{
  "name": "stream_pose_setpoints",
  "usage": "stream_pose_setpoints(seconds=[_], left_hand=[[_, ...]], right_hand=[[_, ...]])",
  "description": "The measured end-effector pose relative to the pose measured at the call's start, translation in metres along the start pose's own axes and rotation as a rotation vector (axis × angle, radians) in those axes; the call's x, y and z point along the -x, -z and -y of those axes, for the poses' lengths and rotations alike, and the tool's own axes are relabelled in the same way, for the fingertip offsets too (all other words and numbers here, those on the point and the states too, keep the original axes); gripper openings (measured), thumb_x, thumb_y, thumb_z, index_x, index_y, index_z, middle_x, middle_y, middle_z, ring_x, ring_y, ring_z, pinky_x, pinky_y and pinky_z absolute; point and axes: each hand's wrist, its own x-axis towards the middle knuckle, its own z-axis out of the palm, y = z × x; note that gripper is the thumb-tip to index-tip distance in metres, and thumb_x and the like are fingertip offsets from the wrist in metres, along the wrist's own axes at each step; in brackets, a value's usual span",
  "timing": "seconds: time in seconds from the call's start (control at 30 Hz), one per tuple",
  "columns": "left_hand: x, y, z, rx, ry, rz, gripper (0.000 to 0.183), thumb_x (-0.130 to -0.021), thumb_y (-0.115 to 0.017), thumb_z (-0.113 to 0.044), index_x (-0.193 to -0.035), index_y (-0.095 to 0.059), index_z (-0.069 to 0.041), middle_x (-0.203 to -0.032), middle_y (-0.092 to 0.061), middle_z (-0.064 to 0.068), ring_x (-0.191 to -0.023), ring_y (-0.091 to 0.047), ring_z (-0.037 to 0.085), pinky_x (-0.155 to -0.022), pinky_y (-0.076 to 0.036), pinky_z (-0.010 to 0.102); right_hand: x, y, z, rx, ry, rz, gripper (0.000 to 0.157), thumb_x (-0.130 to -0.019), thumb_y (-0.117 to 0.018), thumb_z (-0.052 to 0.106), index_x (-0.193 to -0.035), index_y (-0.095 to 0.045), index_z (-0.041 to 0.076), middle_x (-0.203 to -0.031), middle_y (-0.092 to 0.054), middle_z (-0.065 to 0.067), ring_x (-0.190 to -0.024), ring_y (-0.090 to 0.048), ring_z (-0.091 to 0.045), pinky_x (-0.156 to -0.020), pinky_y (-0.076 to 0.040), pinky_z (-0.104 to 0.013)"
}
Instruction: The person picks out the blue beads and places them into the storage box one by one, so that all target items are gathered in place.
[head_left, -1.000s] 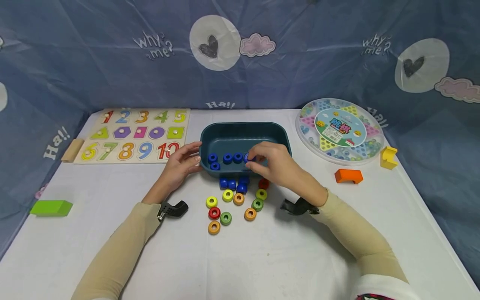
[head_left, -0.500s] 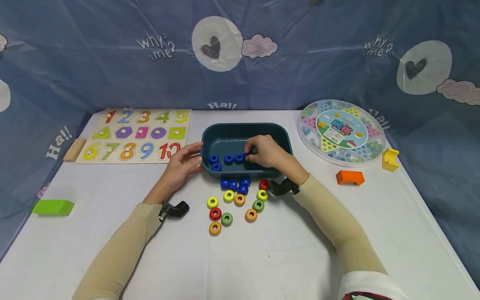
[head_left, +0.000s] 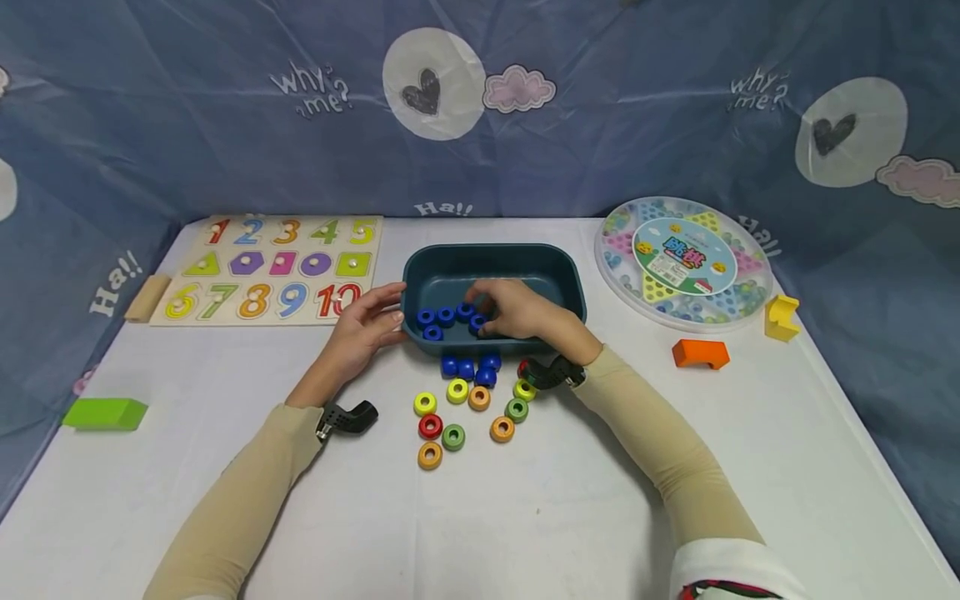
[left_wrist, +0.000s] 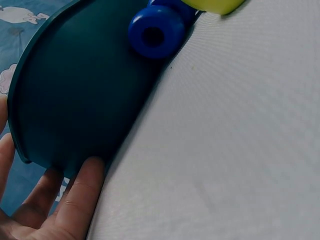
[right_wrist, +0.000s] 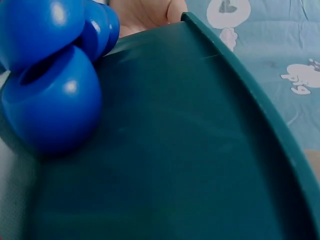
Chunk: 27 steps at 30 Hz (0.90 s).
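A dark teal tub (head_left: 540,265) stands in the middle of the table in the head view, with several blue ring beads (head_left: 426,317) inside at its left front. My left hand (head_left: 366,323) rests against the tub's left end; in the left wrist view its fingers (left_wrist: 82,195) lie relaxed along the outer wall. Inside the tub my right hand (head_left: 521,310) has its thumb and index finger around a blue bead (head_left: 477,323), close to the other beads. In the right wrist view the tub's outer wall (right_wrist: 165,130) hides that hand's fingers.
Several blue beads (head_left: 486,378) sit just in front of the tub. Yellow, red, green and orange beads (head_left: 430,455) are scattered nearer. A number puzzle board (head_left: 266,271) lies left; a round game box (head_left: 684,262) and orange block (head_left: 701,354) lie right.
My right hand has moved left and down into the tub, and the row of blue beads there has shifted left with it. My left hand has stayed at the tub's end.
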Motion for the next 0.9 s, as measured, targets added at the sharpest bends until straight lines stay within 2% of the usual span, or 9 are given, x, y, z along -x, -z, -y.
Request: stream_pose_setpoints(seconds=[0.4, 0.53, 0.77, 0.9], left_hand=[[0.000, 0.000, -0.002, 0.009, 0.003, -0.001, 0.050, -0.098, -0.058, -0.016, -0.145, -0.042, -0.008, -0.146, -0.040, 0.018, -0.113, -0.057, 0.014, -0.086, -0.058, 0.026], [0.001, -0.001, -0.003, 0.007, 0.005, -0.003, 0.050, -0.098, -0.058, -0.017, -0.145, -0.042, -0.008, -0.147, -0.040, 0.018, -0.114, -0.056, 0.015, -0.086, -0.058, 0.026], [0.000, -0.002, -0.002, -0.004, 0.013, -0.009, 0.051, -0.098, -0.059, -0.019, -0.145, -0.042, -0.010, -0.147, -0.040, 0.016, -0.115, -0.056, 0.015, -0.087, -0.058, 0.027], [0.001, -0.001, -0.003, 0.003, 0.007, -0.009, 0.050, -0.098, -0.058, -0.018, -0.145, -0.042, -0.009, -0.147, -0.040, 0.017, -0.114, -0.057, 0.015, -0.086, -0.058, 0.027]], right_hand=[[0.001, 0.001, 0.001, -0.003, 0.008, -0.020, 0.048, -0.082, -0.076, 0.012, -0.127, -0.058, 0.009, -0.113, -0.069, -0.012, -0.094, -0.068, -0.022, -0.083, -0.058, -0.034], [0.007, 0.006, 0.001, 0.007, 0.037, -0.060, 0.047, -0.084, -0.075, 0.013, -0.128, -0.058, 0.009, -0.112, -0.070, -0.012, -0.092, -0.070, -0.021, -0.081, -0.059, -0.034], [0.035, 0.021, 0.018, 0.002, 0.166, -0.193, 0.039, -0.088, -0.071, 0.016, -0.125, -0.061, 0.007, -0.111, -0.070, -0.011, -0.080, -0.068, -0.015, -0.072, -0.058, -0.031], [0.055, 0.017, 0.028, 0.004, 0.279, -0.224, 0.032, -0.087, -0.071, 0.013, -0.118, -0.065, 0.007, -0.107, -0.071, -0.010, -0.071, -0.063, -0.010, -0.066, -0.055, -0.025]])
